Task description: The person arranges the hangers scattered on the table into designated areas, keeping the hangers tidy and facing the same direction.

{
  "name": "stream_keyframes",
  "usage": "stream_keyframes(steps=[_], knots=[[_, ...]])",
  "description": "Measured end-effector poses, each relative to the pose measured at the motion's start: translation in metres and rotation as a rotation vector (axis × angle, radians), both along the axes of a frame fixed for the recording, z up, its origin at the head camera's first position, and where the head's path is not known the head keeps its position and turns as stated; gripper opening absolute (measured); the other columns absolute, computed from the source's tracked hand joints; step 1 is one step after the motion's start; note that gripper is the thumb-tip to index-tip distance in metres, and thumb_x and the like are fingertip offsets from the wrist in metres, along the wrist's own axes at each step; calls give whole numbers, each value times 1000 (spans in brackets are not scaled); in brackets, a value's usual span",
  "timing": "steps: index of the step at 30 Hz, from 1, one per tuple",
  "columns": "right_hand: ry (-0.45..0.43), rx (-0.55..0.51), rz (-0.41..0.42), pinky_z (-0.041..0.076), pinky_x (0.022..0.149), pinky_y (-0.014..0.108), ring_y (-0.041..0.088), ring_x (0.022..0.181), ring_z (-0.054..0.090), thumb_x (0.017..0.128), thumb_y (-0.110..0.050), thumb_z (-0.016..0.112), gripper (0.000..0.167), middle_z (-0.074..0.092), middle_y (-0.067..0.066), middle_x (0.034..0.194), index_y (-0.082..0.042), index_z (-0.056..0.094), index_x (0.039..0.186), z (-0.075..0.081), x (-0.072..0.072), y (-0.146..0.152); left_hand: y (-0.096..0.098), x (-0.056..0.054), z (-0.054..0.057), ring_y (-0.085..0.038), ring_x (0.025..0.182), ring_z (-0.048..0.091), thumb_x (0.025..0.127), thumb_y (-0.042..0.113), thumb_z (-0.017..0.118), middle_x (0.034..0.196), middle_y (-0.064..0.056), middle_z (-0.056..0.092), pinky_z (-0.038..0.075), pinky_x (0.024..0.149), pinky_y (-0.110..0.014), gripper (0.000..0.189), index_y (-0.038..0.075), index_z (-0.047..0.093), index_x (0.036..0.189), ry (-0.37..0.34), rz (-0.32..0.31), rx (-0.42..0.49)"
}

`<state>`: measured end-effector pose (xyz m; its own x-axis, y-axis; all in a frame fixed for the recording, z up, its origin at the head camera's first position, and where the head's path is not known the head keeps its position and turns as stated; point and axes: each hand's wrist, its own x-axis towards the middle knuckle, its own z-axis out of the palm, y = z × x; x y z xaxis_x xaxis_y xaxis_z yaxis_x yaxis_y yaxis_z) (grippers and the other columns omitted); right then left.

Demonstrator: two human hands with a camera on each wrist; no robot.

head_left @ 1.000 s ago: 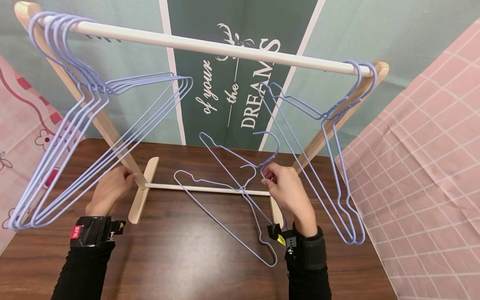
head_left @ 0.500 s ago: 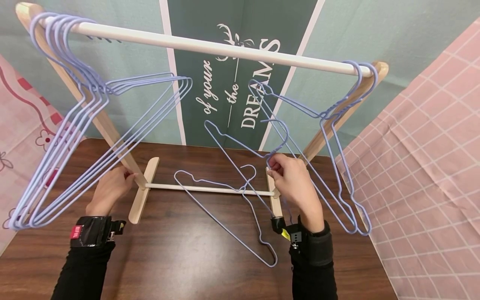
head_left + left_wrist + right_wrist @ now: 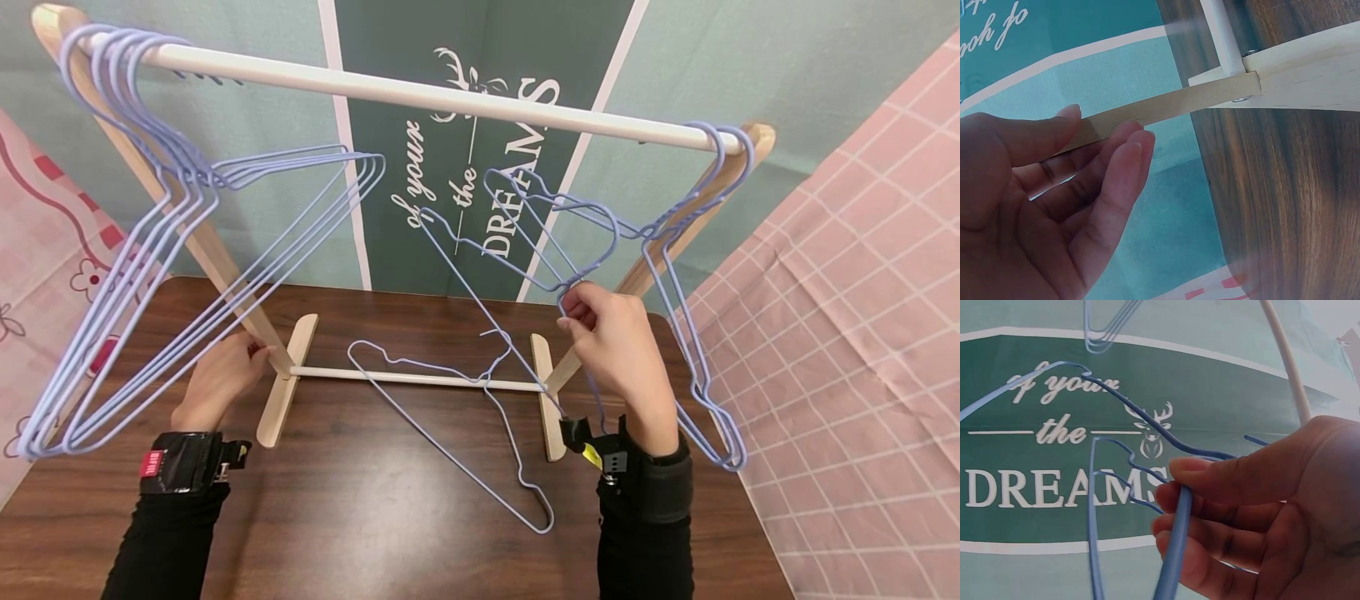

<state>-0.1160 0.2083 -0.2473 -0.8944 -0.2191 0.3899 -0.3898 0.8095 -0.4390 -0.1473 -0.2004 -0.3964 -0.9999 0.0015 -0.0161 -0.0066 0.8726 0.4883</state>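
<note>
My left hand [image 3: 225, 375] grips the left wooden upright [image 3: 1185, 103] of a hanging rack low down, thumb on one side and fingers on the other. A blue wire hanger [image 3: 617, 237] is pinched by my right hand [image 3: 618, 342] just below its hook. The hook points up, below the white top rod [image 3: 450, 100], and overlaps two blue hangers [image 3: 697, 204] hung at the rod's right end. In the right wrist view the held hanger's wire [image 3: 1175, 550] passes between thumb and fingers. Another blue hanger [image 3: 517, 454] lies across the lower white bar [image 3: 390, 377] and the table.
Several blue hangers [image 3: 195, 192] hang bunched at the rod's left end. The rack's wooden feet [image 3: 288, 387] stand on the dark wood table [image 3: 337, 517]. Behind it hangs a green cloth [image 3: 420, 250] with lettering; pink cloth [image 3: 840, 333] bounds the right side.
My right hand has moved up and to the right with the hanger, its hook rising towards the two hung hangers, which have swung a little. The left hand has stayed put.
</note>
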Motion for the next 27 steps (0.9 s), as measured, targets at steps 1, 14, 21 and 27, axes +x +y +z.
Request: stream_keyframes(steps=[1,14,21,27], knots=[[3,1,-3,44,60,34,22,62,57,79,6,63,5,62,10,69,3,60,81,1,0,1,0,0,0,-23,59,45,94,18,48,70,-13,54,33,53,-34,28,-8,58,95,-4,0,0],[110,8,-38,40,56,24,20,58,55,76,8,63,7,61,9,67,2,62,79,24,4,10,-1,0,0,-22,58,45,94,18,48,70,-13,55,32,52,-32,28,-8,59,95,-16,-4,7],[162,7,-60,35,57,15,20,59,54,76,7,63,6,61,10,68,2,63,80,39,8,15,0,0,0,-23,59,44,93,18,47,70,-11,52,32,53,-32,25,-6,57,95,-7,-6,5],[170,-6,-75,35,58,15,11,59,50,77,5,64,6,62,10,69,1,64,81,49,11,18,-1,1,0,-22,58,42,93,17,48,68,-10,50,31,52,-32,25,-6,57,95,2,-7,-4]])
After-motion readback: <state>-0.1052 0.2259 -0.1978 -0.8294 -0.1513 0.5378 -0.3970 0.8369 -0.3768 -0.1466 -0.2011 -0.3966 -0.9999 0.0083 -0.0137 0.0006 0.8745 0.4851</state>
